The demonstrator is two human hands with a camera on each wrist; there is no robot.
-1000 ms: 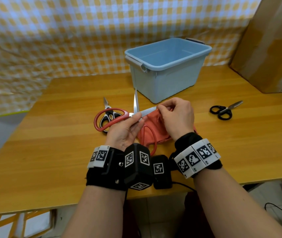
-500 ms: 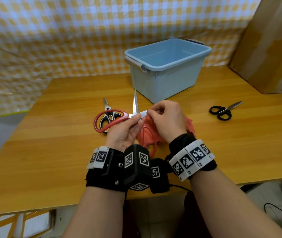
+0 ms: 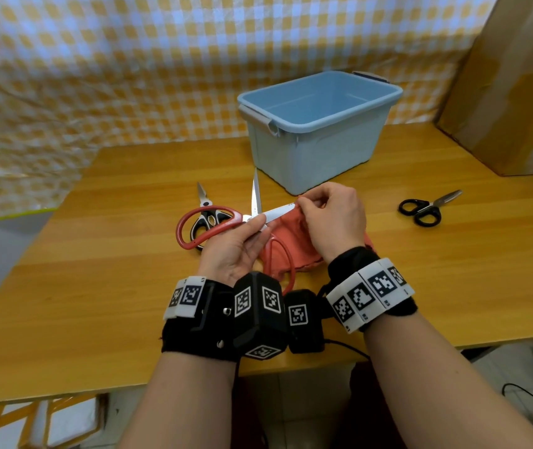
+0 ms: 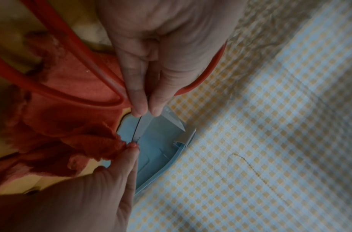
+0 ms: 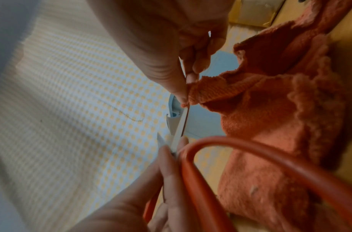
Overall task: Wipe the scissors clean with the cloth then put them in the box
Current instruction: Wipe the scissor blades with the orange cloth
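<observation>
In the centre of the head view, the left hand (image 3: 236, 247) is pinching the red-handled scissors (image 3: 208, 226) at the pivot, thumb and fingers closing on the metal where the two blades meet; the scissors are standing wide open, one blade pointing straight up the frame, the other angling right toward the right hand (image 3: 336, 222); one red handle loop is lying to the left of the left hand, the other is curving down between the two wrists. The right hand is holding the orange-red cloth (image 3: 294, 241), its thumb and fingers curling round a fold of it and pinching that fold onto the right-pointing blade near its tip; the rest of the cloth is sagging below the hands, over the bench (image 3: 96, 286). In the left wrist view the left fingertips (image 4: 139, 108) are pressing together on the blade base, with the cloth (image 4: 71, 125) bunching at the far end of the blade; in the right wrist view the cloth (image 5: 270, 109) is filling the right side of the frame and a red handle loop (image 5: 250, 150) is arching across the lower part. The blue box (image 3: 317, 134) is standing open just above the hands in the head view. A pair of black-and-white kitchen shears (image 3: 206, 212) is lying on the bench behind the red handle at centre left; black-handled scissors (image 3: 423, 210) are lying well apart at the right of the frame; a checked yellow-and-white sheet (image 3: 129, 59) is hanging across the top.
</observation>
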